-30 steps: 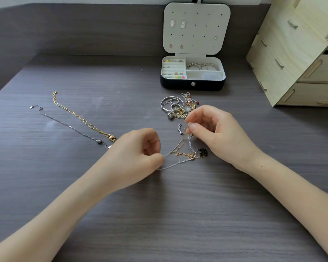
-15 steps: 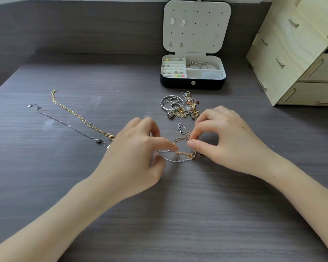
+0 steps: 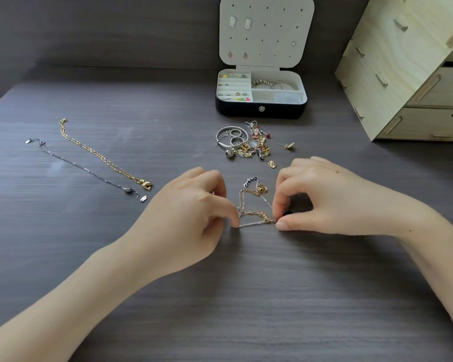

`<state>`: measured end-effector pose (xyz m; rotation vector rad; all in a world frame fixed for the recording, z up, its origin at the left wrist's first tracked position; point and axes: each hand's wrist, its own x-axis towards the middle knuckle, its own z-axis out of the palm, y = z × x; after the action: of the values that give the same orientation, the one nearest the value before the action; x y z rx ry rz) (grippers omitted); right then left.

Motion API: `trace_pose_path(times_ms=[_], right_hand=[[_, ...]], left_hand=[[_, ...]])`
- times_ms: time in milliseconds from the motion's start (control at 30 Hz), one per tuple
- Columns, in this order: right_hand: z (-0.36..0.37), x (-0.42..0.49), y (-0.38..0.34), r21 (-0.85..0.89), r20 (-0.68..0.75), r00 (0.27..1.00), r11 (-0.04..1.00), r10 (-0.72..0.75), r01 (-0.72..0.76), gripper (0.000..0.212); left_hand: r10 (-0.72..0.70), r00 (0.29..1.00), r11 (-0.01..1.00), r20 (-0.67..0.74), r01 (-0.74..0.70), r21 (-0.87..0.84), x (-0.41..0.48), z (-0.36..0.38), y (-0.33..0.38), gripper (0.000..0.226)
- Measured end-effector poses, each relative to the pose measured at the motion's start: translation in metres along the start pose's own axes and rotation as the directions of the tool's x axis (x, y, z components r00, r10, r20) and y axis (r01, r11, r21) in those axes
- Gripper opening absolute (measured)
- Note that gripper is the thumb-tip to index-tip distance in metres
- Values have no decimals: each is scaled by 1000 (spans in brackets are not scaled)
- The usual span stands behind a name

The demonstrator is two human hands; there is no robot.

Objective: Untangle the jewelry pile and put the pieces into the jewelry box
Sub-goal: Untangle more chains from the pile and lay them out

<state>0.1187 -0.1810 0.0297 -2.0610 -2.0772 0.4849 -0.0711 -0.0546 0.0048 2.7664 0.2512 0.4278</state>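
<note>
A small knot of thin silver and gold chains (image 3: 255, 208) lies on the dark table between my hands. My left hand (image 3: 191, 218) pinches the left end of a silver strand. My right hand (image 3: 322, 199) pinches the right end beside a small black charm, partly hidden under its fingers. A larger jewelry pile (image 3: 243, 143) of rings, a bangle and charms sits farther back. Behind it stands the open jewelry box (image 3: 260, 111), white inside, with earrings on its lid, rings in its left slots and bracelets at the back right.
A gold chain (image 3: 102, 156) and a dark silver chain (image 3: 81, 167) lie stretched out side by side at the left. A loose stud earring (image 3: 288, 146) and a gold charm (image 3: 272, 164) lie near the pile. A pale wooden drawer unit (image 3: 413, 66) stands at the right.
My right hand came down from above the knot to the table and pinched the strand's right end. My left hand shifted right and kept its pinch; the strand now runs taut between them.
</note>
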Motion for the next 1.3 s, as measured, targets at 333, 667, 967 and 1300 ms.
trace_pose_path(times_ms=[333,667,967,1300], right_hand=[[1,2,4,134,-89,996,991,18,-6,5],[0,-1,2,15,-41,999,1000,-3,4,13],[3,0,-1,-54,16,1000,999,10,-9,27],[2,-1,-1,-89,19,1000,996,18,-17,16]], left_hand=[[-2,1000,1000,-20,3,23,2,2,3,31],[-64,998,996,-27,62,-71,16,23,15,14],[-198,979,966,38,202,-164,31,22,24,7],[-81,957,981,279,26,193,44,14,37,20]])
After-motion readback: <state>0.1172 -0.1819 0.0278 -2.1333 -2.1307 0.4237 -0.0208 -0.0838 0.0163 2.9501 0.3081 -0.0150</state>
